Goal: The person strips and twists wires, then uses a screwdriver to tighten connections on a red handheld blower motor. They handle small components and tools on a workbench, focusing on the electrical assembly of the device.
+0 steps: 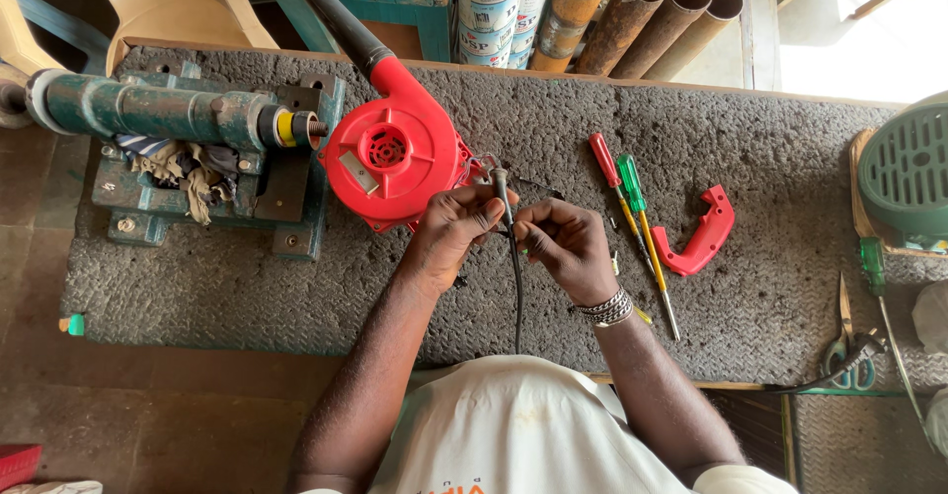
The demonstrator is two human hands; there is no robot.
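Note:
A red electric blower (pixel 395 158) lies on the grey mat-covered workbench (pixel 247 287), its black nozzle (pixel 331 10) pointing to the far left. A black power cord (pixel 515 287) runs from my body up to the blower's side. My left hand (pixel 456 229) pinches the cord's end near the blower body. My right hand (pixel 568 247), with a metal bracelet on its wrist, grips the cord just below that point. The cord's bare wire ends sit between both hands, partly hidden by my fingers.
A red and a green screwdriver (pixel 632 208) lie right of my hands, beside a red handle half (pixel 699 235). A green bench vice (pixel 188 119) stands at left. Scissors (pixel 849 356) and a green screwdriver (pixel 874 267) lie at right near a green fan housing (pixel 908 168). Rusty pipes (pixel 642 10) stand behind.

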